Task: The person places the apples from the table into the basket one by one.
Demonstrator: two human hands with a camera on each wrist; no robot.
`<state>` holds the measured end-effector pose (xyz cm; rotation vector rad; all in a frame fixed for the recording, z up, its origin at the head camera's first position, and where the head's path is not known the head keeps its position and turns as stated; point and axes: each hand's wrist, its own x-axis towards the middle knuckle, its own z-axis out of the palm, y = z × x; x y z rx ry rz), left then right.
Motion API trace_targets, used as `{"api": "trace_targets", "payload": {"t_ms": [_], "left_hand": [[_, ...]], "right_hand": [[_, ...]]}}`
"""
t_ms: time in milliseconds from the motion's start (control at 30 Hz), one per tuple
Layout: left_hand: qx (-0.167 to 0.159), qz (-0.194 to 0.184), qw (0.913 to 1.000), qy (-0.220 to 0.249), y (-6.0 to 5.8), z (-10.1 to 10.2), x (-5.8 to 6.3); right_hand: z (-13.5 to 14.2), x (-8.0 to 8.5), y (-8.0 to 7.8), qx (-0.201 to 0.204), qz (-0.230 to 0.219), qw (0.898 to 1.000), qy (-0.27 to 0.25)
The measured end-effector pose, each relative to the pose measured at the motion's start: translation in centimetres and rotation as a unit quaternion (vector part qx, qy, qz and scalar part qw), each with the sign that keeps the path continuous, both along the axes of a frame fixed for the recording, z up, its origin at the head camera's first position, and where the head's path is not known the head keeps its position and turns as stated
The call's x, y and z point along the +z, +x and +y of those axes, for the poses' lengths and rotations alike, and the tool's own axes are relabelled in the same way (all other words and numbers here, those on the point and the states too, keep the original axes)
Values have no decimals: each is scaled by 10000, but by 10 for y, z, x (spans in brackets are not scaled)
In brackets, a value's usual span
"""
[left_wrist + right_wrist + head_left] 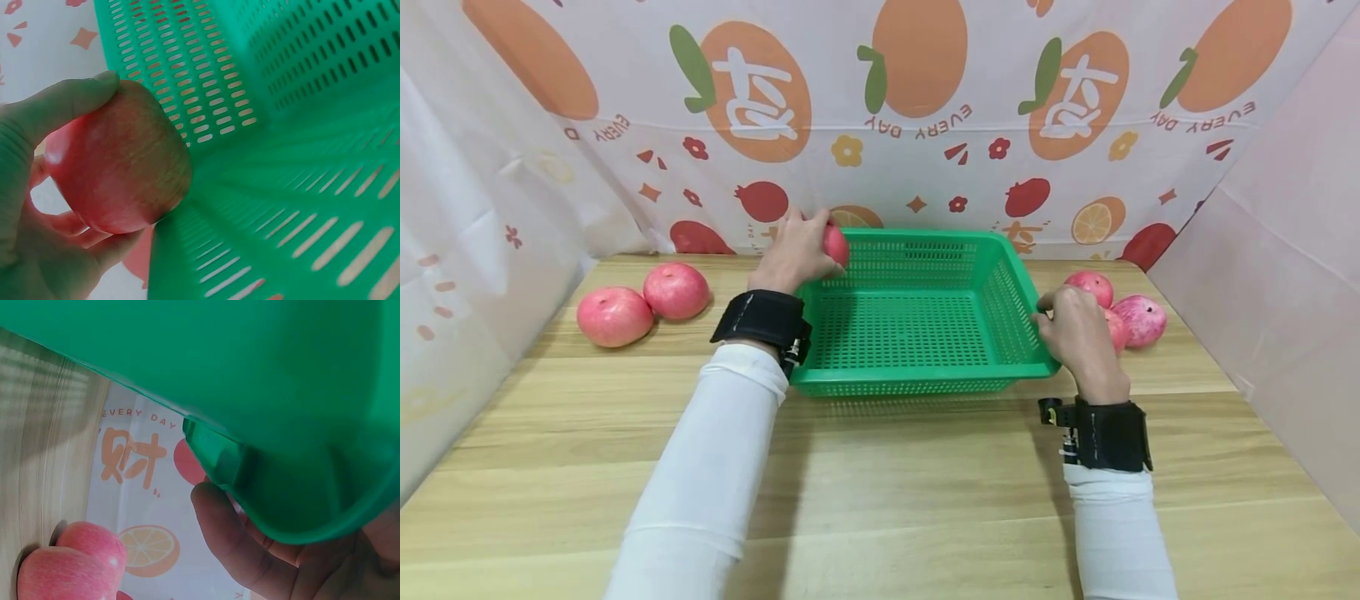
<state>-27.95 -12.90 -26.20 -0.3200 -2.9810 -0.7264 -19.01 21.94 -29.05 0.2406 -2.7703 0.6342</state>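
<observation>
In my left hand (790, 257) I hold a red apple (837, 247) at the back left corner of a green plastic basket (917, 372). The left wrist view shows my thumb along one side of the apple (125, 162) and my fingers curled around the other, right beside the basket's slotted wall (206, 81). My right hand (1077, 337) grips the basket's right rim. From the right wrist, the thumb shows by the underside of the rim (300, 534), while the other fingers are largely hidden. Inside, the basket's slatted floor is bare.
Two apples, one nearer (615, 317) and one farther (676, 292), lie left of the basket on the wooden table (925, 500). On the right, beside my hand, sit a red apple (1090, 287), another partly hidden, and a mottled purplish-red fruit (1141, 321). A printed cloth (917, 167) hangs behind.
</observation>
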Motion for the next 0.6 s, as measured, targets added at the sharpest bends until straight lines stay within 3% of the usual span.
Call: {"api": "trace_targets", "payload": {"t_ms": [167, 300, 600], "left_hand": [[29, -99, 9998, -164, -2, 1, -6], [-44, 85, 9987, -501, -4, 3, -10], [-239, 474, 9861, -1575, -10, 7, -11]], "right_hand": [[0, 0, 0, 11, 12, 10000, 13], [0, 0, 0, 6, -9, 10000, 3], [0, 0, 0, -6, 7, 10000, 39]]}}
